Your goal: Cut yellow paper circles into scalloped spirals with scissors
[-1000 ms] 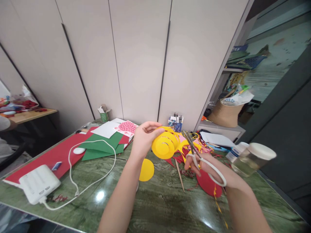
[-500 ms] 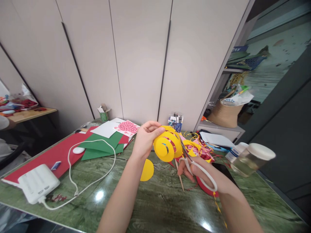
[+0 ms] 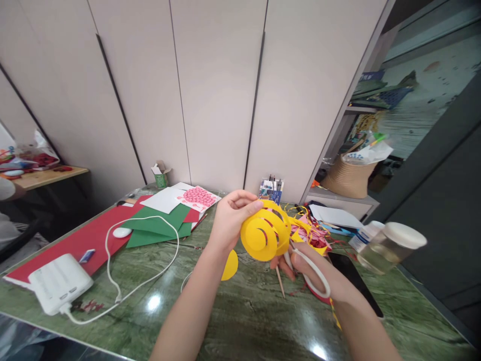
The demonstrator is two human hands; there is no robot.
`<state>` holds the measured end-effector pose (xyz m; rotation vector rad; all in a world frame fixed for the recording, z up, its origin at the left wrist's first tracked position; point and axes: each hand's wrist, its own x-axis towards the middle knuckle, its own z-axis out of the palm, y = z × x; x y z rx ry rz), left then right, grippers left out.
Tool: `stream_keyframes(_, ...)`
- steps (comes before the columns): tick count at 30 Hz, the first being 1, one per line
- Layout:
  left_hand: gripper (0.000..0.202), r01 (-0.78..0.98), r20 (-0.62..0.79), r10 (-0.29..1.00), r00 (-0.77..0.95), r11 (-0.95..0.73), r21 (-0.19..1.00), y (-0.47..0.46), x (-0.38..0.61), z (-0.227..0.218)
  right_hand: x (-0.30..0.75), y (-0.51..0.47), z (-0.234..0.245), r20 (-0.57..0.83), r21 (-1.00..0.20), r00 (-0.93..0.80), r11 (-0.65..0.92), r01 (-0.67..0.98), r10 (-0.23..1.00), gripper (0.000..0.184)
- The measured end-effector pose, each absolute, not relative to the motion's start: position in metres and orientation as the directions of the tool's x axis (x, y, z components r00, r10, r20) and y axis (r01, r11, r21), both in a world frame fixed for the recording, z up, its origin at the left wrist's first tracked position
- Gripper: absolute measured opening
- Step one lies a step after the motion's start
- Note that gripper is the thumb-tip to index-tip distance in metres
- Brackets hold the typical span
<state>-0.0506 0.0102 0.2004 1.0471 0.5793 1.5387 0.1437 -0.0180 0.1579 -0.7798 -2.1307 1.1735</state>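
Filling the lower view, the green table (image 3: 240,321) lies beneath slit yellow paper (image 3: 255,240), held up by the left hand (image 3: 233,215) between thumb and fingers. Curved cuts are already made. The right hand (image 3: 305,259) grips scissors (image 3: 319,272), blades hidden; what cutting remains cannot be told. A partly hidden yellow disc (image 3: 230,265) shows no cuts.

The white-handled scissors (image 3: 322,277) have their blades mostly hidden by the yellow spiral-cut paper (image 3: 263,233); the left forearm (image 3: 203,296) partly covers the flat yellow paper disc (image 3: 230,265).
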Motion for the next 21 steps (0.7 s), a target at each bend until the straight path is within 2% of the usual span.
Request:
stream_keyframes(10, 0.015, -0.29, 0.354, 0.933, -0.057, -0.355, 0.889, 0.001, -0.043, 0.2, 0.137, -0.022, 0.161, 0.192, -0.851, -0.637, 0.451, 0.271, 0.746, 0.057)
stream_keyframes(21, 0.013, -0.245, 0.337, 0.939, -0.073, -0.344, 0.906, -0.002, -0.042, 0.202, 0.134, -0.022, 0.159, 0.186, -0.87, -0.578, 0.406, 0.279, 0.795, 0.056)
